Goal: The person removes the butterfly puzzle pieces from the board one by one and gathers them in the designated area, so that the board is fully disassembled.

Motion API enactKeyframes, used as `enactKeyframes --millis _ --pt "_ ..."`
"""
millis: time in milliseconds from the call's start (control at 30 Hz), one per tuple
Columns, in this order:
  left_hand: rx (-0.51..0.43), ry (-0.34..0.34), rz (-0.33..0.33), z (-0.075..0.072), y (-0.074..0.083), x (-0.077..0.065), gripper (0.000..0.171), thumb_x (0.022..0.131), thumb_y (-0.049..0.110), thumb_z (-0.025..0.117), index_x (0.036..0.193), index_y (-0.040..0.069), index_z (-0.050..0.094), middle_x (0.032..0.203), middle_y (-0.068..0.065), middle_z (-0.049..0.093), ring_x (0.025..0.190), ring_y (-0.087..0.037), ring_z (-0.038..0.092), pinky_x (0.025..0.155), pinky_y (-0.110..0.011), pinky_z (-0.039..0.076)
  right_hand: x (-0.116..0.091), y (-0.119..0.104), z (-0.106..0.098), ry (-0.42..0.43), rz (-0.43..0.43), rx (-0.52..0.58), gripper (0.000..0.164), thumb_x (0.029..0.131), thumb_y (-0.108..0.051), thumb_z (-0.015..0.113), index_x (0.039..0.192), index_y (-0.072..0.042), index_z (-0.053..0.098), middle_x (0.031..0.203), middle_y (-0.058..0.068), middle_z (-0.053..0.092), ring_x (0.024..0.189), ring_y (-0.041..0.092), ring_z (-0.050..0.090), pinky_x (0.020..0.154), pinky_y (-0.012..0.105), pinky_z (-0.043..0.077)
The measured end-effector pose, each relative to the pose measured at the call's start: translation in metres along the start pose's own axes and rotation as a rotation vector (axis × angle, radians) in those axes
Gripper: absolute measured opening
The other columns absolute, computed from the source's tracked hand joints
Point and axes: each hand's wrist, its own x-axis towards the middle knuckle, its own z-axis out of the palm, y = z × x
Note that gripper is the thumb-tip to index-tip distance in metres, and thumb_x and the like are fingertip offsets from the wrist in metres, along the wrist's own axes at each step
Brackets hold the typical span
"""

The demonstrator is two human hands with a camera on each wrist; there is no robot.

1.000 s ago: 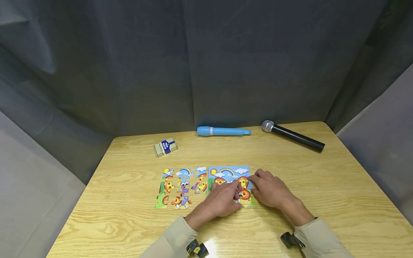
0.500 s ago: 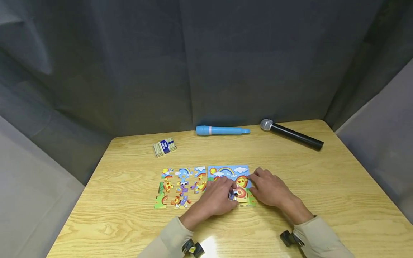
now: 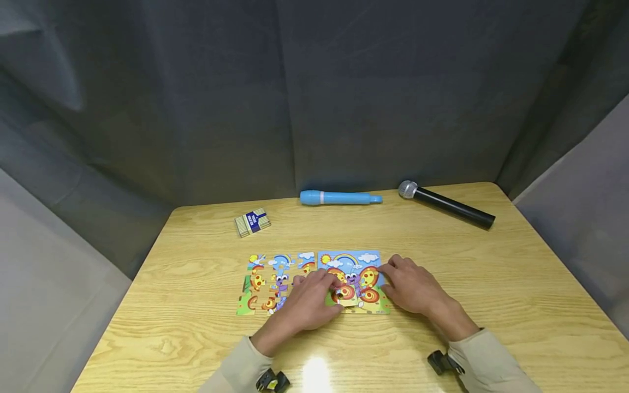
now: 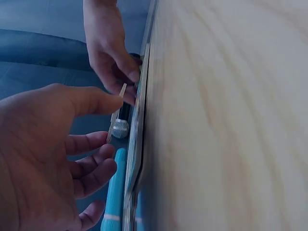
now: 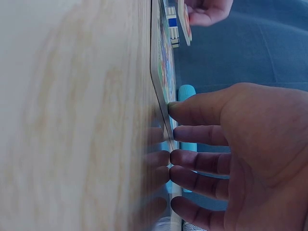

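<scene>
My left hand (image 3: 310,301) pinches a jigsaw puzzle piece (image 3: 349,295) with an orange-red swirl on it, between thumb and fingertips. In the left wrist view this piece (image 4: 115,114) appears edge-on, lifted off the surface. Beneath it lies the butterfly puzzle board (image 3: 371,256), showing a sun, a rainbow and a purple butterfly. At the board's right edge rests my right hand (image 3: 415,286); its thumb and fingertips touch the edge, as the right wrist view shows. Several loose puzzle pieces (image 3: 256,281) lie in spaced columns left of the board, partly hidden by my left hand.
A pack of thin sticks with a blue label (image 3: 253,222) lies at the back left of the wooden table (image 3: 196,349). Behind the board is a blue microphone (image 3: 341,198), and a black microphone (image 3: 449,206) lies at the back right. Dark cloth (image 3: 236,98) hangs behind the table.
My left hand has moved left across the board, carrying the puzzle piece from its lower right towards its lower left. My right hand stays at the board's right edge.
</scene>
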Motion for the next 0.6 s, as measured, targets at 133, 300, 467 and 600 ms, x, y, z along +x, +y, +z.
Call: enactKeyframes --millis 133,300,467,600 --pt "-0.004 -0.015 -0.034 -0.005 -0.01 -0.008 0.038 0.078 0.04 0.07 0.112 0.025 0.062 0.102 0.01 0.056 0.096 -0.008 0.052 0.085 -0.036 0.031 0.0 -0.001 0.001 0.001 0.0 0.002 0.039 0.086 -0.026 0.069 0.122 -0.011 0.066 0.106 0.007 0.058 0.093 0.023 0.056 0.074 0.046 0.048" --pt "-0.025 -0.011 -0.059 -0.01 -0.026 -0.018 0.039 0.079 0.04 0.072 0.113 0.025 0.062 0.102 0.008 0.056 0.097 -0.011 0.051 0.084 -0.039 0.029 0.0 0.0 0.0 -0.018 0.01 -0.001 0.039 0.087 -0.027 0.068 0.123 -0.011 0.065 0.107 0.007 0.058 0.094 0.023 0.056 0.075 0.046 0.048" --pt "-0.031 0.002 -0.083 -0.016 -0.041 -0.028 0.038 0.078 0.038 0.072 0.113 0.027 0.062 0.102 0.008 0.056 0.097 -0.012 0.052 0.084 -0.042 0.03 0.001 0.0 0.0 -0.035 0.009 0.0 0.04 0.088 -0.027 0.068 0.124 -0.011 0.064 0.108 0.007 0.058 0.095 0.023 0.055 0.075 0.047 0.048" --pt "-0.008 0.011 -0.102 -0.018 -0.05 -0.035 0.037 0.078 0.037 0.072 0.112 0.028 0.063 0.1 0.009 0.056 0.095 -0.011 0.051 0.082 -0.042 0.03 0.001 0.0 0.0 -0.038 0.015 0.006 0.041 0.088 -0.027 0.068 0.125 -0.011 0.064 0.109 0.007 0.057 0.094 0.023 0.055 0.075 0.046 0.048"
